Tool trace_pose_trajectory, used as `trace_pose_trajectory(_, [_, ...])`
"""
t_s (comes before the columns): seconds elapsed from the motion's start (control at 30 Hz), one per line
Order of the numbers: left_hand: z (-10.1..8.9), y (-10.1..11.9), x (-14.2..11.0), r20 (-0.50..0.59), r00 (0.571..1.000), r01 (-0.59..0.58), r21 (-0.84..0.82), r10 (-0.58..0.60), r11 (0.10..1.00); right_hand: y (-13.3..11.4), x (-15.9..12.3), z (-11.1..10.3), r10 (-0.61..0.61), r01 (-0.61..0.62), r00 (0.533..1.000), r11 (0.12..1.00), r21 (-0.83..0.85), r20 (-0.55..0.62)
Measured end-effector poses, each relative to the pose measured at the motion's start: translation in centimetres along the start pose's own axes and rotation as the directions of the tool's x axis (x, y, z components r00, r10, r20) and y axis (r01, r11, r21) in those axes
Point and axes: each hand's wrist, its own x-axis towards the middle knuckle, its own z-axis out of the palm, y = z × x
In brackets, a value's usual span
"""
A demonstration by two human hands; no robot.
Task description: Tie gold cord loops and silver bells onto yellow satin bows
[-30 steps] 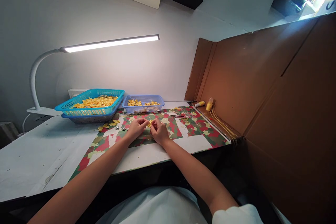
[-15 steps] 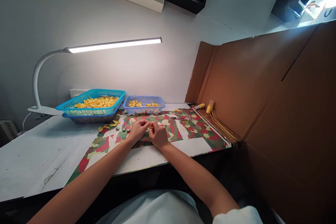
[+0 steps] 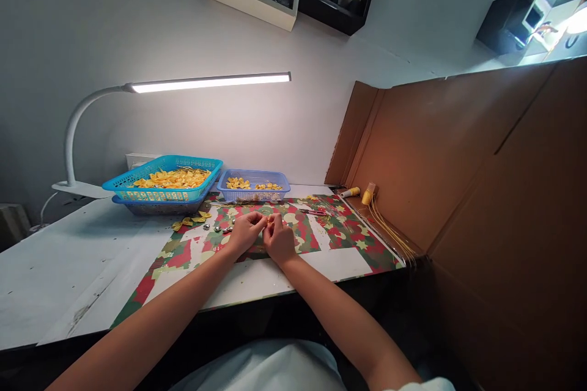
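Above the patterned sheet, my left hand (image 3: pixel 248 232) and my right hand (image 3: pixel 279 238) meet at their fingertips. Both are closed in a pinch on a small yellow-gold piece, mostly covered by the fingers; its exact kind cannot be made out. Several small shiny silver pieces (image 3: pixel 217 229) lie on the sheet left of my left hand. Beyond them are a few loose yellow petal-like pieces (image 3: pixel 191 220). A slim reddish tool (image 3: pixel 313 212) rests on the sheet past my right hand.
A turquoise basket (image 3: pixel 117 186) heaped with yellow pieces sits on a darker one at the left. Behind my hands is a smaller blue basket (image 3: pixel 255 195). A lamp (image 3: pixel 211 82) reaches overhead. Cardboard (image 3: pixel 440 153) walls the right side, with golden wires (image 3: pixel 389 226) along it.
The view has shifted slightly, so the surroundings appear a little lower and to the right. My hands stay together, and the yellow-gold piece shows less between the fingers.
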Motion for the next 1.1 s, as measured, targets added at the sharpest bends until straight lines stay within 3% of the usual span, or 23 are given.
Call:
trace_pose_trajectory(0.3, [-0.2, 0.0, 0.1, -0.022, 0.999, -0.047, -0.088, 0.045, 0.995, 0.2, 0.0, 0.3, 0.015, -0.001, 0.997, 0.982, 0.190, -0.070])
trace_pose_trajectory(0.57, [-0.3, 0.2, 0.1, -0.038, 0.997, -0.077, -0.100, 0.073, 0.992, -0.1, -0.2, -0.6, -0.028, 0.021, 1.000, 0.934, 0.358, 0.014])
trace_pose_trajectory(0.87, [-0.6, 0.6, 0.1, -0.096, 0.995, -0.033, -0.219, 0.012, 0.975, -0.1, -0.1, -0.9, -0.002, -0.007, 1.000, 0.930, 0.368, 0.023])
trace_pose_trajectory(1.0, [-0.9, 0.9, 0.2, -0.203, 0.969, 0.072, -0.318, -0.142, 0.945, 0.0, 0.0, -0.9, 0.030, -0.040, 0.999, 0.934, 0.356, 0.036])
trace_pose_trajectory(1.1, [-1.1, 0.8, 0.4, 0.011, 0.961, 0.263, -0.339, -0.275, 0.903, 0.1, 0.1, -0.8, 0.031, -0.036, 0.999, 0.952, 0.305, 0.022])
